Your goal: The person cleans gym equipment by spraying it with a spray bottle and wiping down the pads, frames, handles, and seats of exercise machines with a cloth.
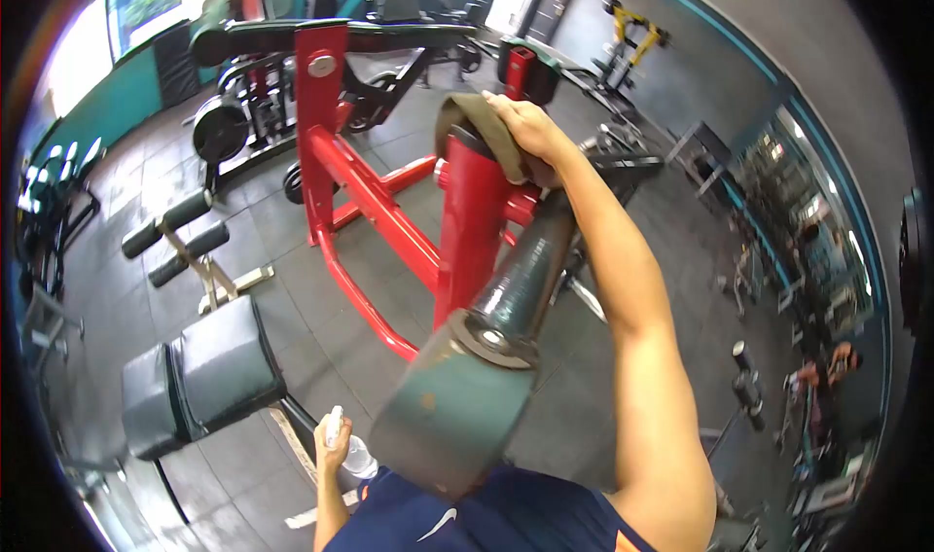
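Observation:
My right hand (525, 129) presses an olive-brown cloth (479, 129) over the top of a red upright post (469, 226) on a gym machine. Its fingers lie over the cloth, and part of the palm side is hidden. Low on the left, my left hand (334, 445) is closed around a spray bottle with a white trigger head and a clear body (360, 459). Close to my chest, a dark padded end (452, 406) joins a black roller (530, 275) that runs up toward the red post.
A black padded bench (229, 353) with foam rollers (175, 226) stands at the left. The red frame (375, 212) continues to a second upright (319, 114). Weight plates (221, 129) hang behind it. A yellow machine (628, 41) stands by the far wall, and mirrors (827, 202) line the right.

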{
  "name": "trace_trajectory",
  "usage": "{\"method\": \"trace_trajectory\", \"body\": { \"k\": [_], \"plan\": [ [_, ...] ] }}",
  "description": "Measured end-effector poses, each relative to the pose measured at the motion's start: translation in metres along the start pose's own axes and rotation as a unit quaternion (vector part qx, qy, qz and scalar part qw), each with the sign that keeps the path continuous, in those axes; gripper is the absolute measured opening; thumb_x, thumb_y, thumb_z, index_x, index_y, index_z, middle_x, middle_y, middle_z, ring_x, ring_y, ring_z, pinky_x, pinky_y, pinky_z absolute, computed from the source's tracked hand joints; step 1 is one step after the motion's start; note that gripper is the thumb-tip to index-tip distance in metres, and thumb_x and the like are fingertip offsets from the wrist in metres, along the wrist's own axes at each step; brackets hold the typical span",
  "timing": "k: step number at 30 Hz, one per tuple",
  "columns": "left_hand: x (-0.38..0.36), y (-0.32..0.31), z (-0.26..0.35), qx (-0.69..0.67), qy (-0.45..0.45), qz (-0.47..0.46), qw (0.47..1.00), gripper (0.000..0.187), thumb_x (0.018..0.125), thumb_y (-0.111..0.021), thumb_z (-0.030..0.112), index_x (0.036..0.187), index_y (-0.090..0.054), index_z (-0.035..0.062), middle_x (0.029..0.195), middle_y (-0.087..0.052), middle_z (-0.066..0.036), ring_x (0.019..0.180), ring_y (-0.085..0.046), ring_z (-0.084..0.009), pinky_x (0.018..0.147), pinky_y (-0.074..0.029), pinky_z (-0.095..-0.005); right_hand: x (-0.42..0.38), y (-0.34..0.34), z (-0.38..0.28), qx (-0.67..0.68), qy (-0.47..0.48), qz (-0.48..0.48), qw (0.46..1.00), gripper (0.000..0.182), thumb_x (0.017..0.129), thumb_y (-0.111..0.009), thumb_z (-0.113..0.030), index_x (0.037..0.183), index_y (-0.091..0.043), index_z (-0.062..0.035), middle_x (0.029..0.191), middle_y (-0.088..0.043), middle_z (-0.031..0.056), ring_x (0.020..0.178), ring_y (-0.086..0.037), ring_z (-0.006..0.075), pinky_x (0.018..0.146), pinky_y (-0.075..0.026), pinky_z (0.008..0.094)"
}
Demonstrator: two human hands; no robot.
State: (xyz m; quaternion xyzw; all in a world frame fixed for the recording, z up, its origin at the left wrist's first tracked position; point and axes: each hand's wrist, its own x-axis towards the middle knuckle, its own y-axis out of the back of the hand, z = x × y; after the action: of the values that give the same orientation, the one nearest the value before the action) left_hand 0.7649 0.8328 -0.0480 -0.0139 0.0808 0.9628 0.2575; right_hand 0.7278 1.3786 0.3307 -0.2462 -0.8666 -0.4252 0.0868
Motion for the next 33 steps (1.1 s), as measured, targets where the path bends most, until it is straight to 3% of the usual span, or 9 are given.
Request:
{"method": "trace_trajectory", "body": {
  "k": [3, 6, 9, 11, 16, 17, 19, 25, 33],
  "plan": [
    [-0.002, 0.008, -0.035, 0.092, 0.037, 0.004, 0.995, 0.022, 0.088, -0.067, 0.02, 0.08, -0.061, 0.0008, 0.066, -0.057, -0.006, 0.063, -0.053, -0.0143, 0.059, -0.044, -0.0323, -0.047, 0.027, -0.025, 0.212, -0.161, -0.042, 0.963, 0.046, 0.105, -0.044, -0.036, 0.117, -0.066, 0.0027, 0.107, -0.069, 0.0046, 0.097, -0.062, 0.0105, 0.088, -0.049, 0.0257],
    [-0.013, 0.012, -0.018, 0.05, -0.09, -0.033, 0.994, 0.023, 0.097, -0.058, 0.023, 0.097, -0.065, 0.0002, 0.079, -0.062, -0.006, 0.077, -0.058, -0.0154, 0.071, -0.048, -0.032, -0.113, 0.044, -0.01, 0.35, -0.107, -0.025, 0.93, 0.047, 0.106, -0.043, -0.036, 0.108, -0.069, 0.0029, 0.1, -0.07, 0.0059, 0.09, -0.064, 0.0111, 0.083, -0.051, 0.0265],
    [-0.016, 0.008, -0.033, 0.064, 0.0, -0.049, 0.997, 0.024, 0.095, -0.061, 0.024, 0.098, -0.064, 0.0005, 0.079, -0.062, -0.005, 0.075, -0.058, -0.0143, 0.069, -0.048, -0.0312, -0.171, 0.025, -0.062, 0.19, -0.022, 0.067, 0.979, 0.046, 0.105, -0.045, -0.035, 0.092, -0.07, 0.0008, 0.095, -0.071, 0.0055, 0.086, -0.063, 0.0082, 0.071, -0.052, 0.0283],
    [-0.011, -0.005, -0.039, 0.081, 0.041, -0.066, 0.994, 0.024, 0.094, -0.063, 0.024, 0.099, -0.064, 0.0008, 0.08, -0.063, -0.004, 0.074, -0.057, -0.0136, 0.068, -0.048, -0.0307, -0.189, -0.001, -0.086, -0.089, 0.324, 0.169, 0.927, 0.018, 0.097, -0.057, -0.019, 0.096, -0.069, -0.0053, 0.112, -0.07, 0.0123, 0.099, -0.066, 0.0261, 0.081, -0.05, 0.0366],
    [0.009, -0.053, -0.04, 0.121, 0.075, -0.168, 0.975, 0.026, 0.092, -0.068, 0.026, 0.1, -0.064, 0.0014, 0.08, -0.064, -0.002, 0.071, -0.056, -0.0118, 0.064, -0.047, -0.0293, -0.236, -0.015, -0.026, -0.014, 0.225, 0.386, 0.894, 0.016, 0.094, -0.059, -0.018, 0.093, -0.068, -0.005, 0.099, -0.071, 0.0137, 0.093, -0.067, 0.0334, 0.083, -0.049, 0.0435],
    [0.011, -0.072, -0.013, 0.143, 0.084, -0.214, 0.963, 0.028, 0.088, -0.074, 0.023, 0.103, -0.062, 0.0022, 0.079, -0.063, -0.002, 0.066, -0.054, -0.0074, 0.058, -0.045, -0.0254, -0.253, -0.006, 0.006, 0.149, 0.038, 0.334, 0.93, 0.028, 0.098, -0.054, -0.025, 0.094, -0.067, -0.0005, 0.09, -0.069, 0.0117, 0.085, -0.063, 0.0241, 0.076, -0.049, 0.0386],
    [0.011, -0.124, 0.028, 0.218, -0.002, -0.291, 0.931, 0.025, 0.089, -0.07, 0.023, 0.076, -0.062, 0.0033, 0.065, -0.056, -0.003, 0.06, -0.05, -0.0129, 0.055, -0.042, -0.0337, -0.285, 0.002, 0.104, 0.316, -0.177, 0.355, 0.862, 0.048, 0.105, -0.045, -0.04, 0.095, -0.064, 0.0033, 0.082, -0.064, 0.0049, 0.079, -0.051, 0.0077, 0.069, -0.046, 0.0302],
    [0.0, -0.291, 0.111, 0.214, -0.01, -0.41, 0.886, 0.022, 0.089, -0.071, 0.021, 0.08, -0.061, 0.002, 0.066, -0.05, -0.004, 0.062, -0.047, -0.0137, 0.057, -0.04, -0.0333, -0.415, 0.142, 0.227, 0.697, -0.283, 0.36, 0.551, 0.053, 0.092, -0.064, -0.051, 0.113, -0.064, -0.0021, 0.109, -0.066, 0.0093, 0.102, -0.063, 0.0202, 0.09, -0.051, 0.0383],
    [-0.003, -0.533, 0.247, 0.098, -0.241, -0.555, 0.791, 0.016, 0.087, -0.068, 0.014, 0.093, -0.064, -0.0002, 0.108, -0.057, -0.013, 0.099, -0.057, -0.0225, 0.085, -0.046, -0.0342, -0.511, 0.241, 0.268, 0.523, -0.254, 0.223, 0.783, 0.053, 0.082, -0.08, -0.023, 0.121, -0.059, 0.0048, 0.114, -0.065, 0.0117, 0.103, -0.063, 0.0192, 0.09, -0.051, 0.0351]
  ]
}}
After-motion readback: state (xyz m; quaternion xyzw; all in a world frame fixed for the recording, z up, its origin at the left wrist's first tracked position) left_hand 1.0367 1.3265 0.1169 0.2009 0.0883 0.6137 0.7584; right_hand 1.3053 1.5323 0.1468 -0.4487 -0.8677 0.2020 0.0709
